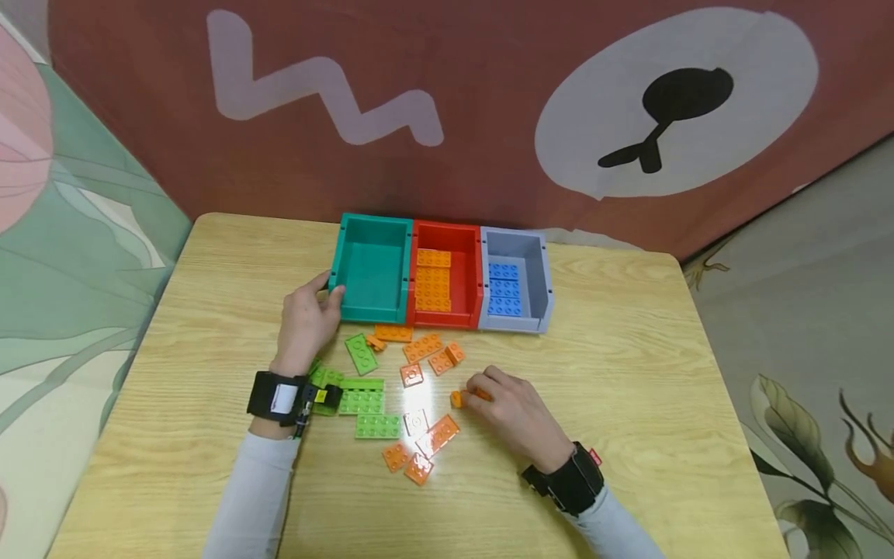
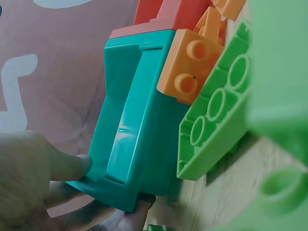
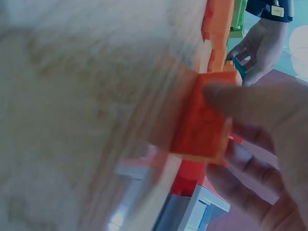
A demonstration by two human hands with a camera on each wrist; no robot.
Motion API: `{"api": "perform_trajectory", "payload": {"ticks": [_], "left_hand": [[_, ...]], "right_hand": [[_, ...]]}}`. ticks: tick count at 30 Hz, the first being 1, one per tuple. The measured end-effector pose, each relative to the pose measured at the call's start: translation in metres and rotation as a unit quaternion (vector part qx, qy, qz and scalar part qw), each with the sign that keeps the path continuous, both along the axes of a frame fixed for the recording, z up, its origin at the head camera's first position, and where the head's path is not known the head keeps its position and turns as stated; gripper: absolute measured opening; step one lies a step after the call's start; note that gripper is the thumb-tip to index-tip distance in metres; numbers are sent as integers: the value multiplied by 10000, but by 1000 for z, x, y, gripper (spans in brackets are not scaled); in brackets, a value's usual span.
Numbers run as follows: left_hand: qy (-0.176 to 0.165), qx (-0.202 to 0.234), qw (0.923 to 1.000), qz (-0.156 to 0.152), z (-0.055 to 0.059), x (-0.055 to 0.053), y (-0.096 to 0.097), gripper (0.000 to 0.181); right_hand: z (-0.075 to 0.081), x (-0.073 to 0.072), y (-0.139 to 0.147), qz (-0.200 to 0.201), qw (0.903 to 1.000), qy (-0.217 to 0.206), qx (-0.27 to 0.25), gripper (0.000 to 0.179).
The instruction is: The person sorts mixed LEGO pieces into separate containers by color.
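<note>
My left hand (image 1: 307, 322) grips the outer side wall of a teal bin (image 1: 377, 272); in the left wrist view the thumb lies over its rim and the fingers reach beneath it. Low over the tabletop, right of the scattered bricks, my right hand (image 1: 513, 411) pinches an orange building brick (image 3: 202, 125) between thumb and fingers. Part of that brick is hidden by the fingers in the head view. Joined to the teal bin are a red bin (image 1: 464, 272) with orange bricks (image 1: 433, 283) and a pale blue-grey bin (image 1: 534, 268) with blue bricks (image 1: 504, 289).
Loose orange bricks (image 1: 438, 435) lie in front of the bins, between the hands. Several green bricks (image 1: 378, 426) are near the left wrist, one green brick (image 1: 361, 354) close to the teal bin. A patterned cloth (image 1: 489, 155) hangs behind the wooden table (image 1: 628, 373).
</note>
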State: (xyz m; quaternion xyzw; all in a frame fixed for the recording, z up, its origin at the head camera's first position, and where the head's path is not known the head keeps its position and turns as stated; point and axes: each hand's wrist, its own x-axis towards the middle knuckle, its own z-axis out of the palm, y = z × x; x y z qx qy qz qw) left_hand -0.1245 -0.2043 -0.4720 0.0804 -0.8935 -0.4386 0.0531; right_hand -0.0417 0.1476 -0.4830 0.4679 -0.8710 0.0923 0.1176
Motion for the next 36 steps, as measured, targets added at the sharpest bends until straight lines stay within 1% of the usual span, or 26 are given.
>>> {"api": "perform_trajectory", "payload": {"ticks": [2,6,10,13,17,20,22,24,26,28,30,33,36], "left_hand": [[30,-12,10000,8,0,0,-1,54],[-42,-1,10000,-11,1,0,-1,55],[-92,48,9999,-12,1,1,-2,55],[-129,78,9999,16,1,2,-2,55],[-115,37,9999,37,1,2,-2,55],[-38,-22,10000,-7,1,1,-1,55],[-10,-37,10000,-43,2,1,-1,55],[-8,-56,10000,-60,2,0,-1,55],[-19,-44,10000,-41,3,0,-1,55],[-41,-31,10000,-21,3,0,-1,54],[-89,-2,10000,-12,3,1,-1,54],[-160,1,9999,-15,3,1,0,55],[-145,-46,9999,3,3,1,0,54]], "right_hand": [[1,1,0,9,9999,-165,-8,23],[2,3,0,15,9989,-455,-104,19],[3,1,-1,-66,9981,-581,-195,22],[3,-1,-2,-132,9976,-664,-121,26],[4,-5,-2,-198,9955,-930,3,25],[10,-8,-3,-148,9934,-1137,-64,23],[20,-13,-4,-39,9921,-1232,-217,23],[35,-19,-7,70,9911,-1267,-397,23],[53,-29,-12,154,9910,-1234,-501,24],[69,-42,-16,178,9919,-1154,-501,23],[82,-56,-19,180,9929,-1095,-433,21],[93,-78,-24,203,9934,-1097,-276,20],[97,-100,-30,254,9922,-1219,-78,19]]}}
